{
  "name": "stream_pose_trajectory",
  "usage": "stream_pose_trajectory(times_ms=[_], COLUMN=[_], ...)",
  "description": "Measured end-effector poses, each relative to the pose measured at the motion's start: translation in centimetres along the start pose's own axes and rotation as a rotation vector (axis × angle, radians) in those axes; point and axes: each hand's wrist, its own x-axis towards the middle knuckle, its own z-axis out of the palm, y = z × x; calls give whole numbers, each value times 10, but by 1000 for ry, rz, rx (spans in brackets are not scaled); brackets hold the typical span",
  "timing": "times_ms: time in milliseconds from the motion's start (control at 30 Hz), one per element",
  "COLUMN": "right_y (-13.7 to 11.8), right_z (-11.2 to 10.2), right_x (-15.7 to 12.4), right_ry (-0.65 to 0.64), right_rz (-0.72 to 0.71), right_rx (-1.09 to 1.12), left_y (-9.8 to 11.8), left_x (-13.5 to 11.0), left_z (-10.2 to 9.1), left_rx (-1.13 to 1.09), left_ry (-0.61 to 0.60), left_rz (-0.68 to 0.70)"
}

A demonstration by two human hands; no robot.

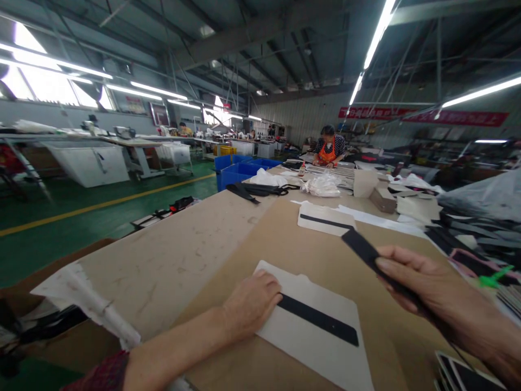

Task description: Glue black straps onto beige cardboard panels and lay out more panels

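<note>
My left hand (251, 304) rests curled on the left end of a white template card (317, 347) that carries a black strip (319, 320) across its middle. My right hand (423, 288) is closed round a second black strip (360, 247), which it holds in the air above the brown table (195, 255), the strip pointing away to the upper left. A second white card with a thin black strip (325, 218) lies farther back on the table.
Stacks of black pieces and paper (468, 228) crowd the table's right side. Black straps (256, 190), white plastic bags (323, 185) and blue bins (238, 171) lie at the far end, where a person in an orange apron (328, 147) works. Crumpled white paper (89, 304) sits near left.
</note>
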Motion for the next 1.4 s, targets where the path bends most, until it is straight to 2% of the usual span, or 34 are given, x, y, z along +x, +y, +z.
stream_pose_trajectory(times_ms=[67, 167, 300, 467, 633, 900, 1200, 1400], right_y=[13, 33, 50, 69, 76, 78, 75, 79], right_z=[21, 64, 112, 146, 157, 165, 165, 168], right_x=[21, 53, 90, 124, 135, 139, 137, 137], right_ry=[-167, -351, -387, -424, -446, -389, -415, -399], right_rz=[84, 65, -42, -94, -115, -114, -92, -147], right_rx=[-96, -213, -436, -502, -542, -647, -677, -744], left_y=[-24, -41, -41, -41, -41, -41, -43, -42], left_x=[0, -3, -7, -8, -7, -8, -8, -7], left_z=[11, 23, 25, 22, 23, 22, 25, 23], left_rx=[203, 302, 270, 303, 285, 218, 175, 179], left_ry=[20, 69, 88, 98, 102, 105, 87, 74], left_rz=[-120, -234, -259, -210, -223, -258, -254, -244])
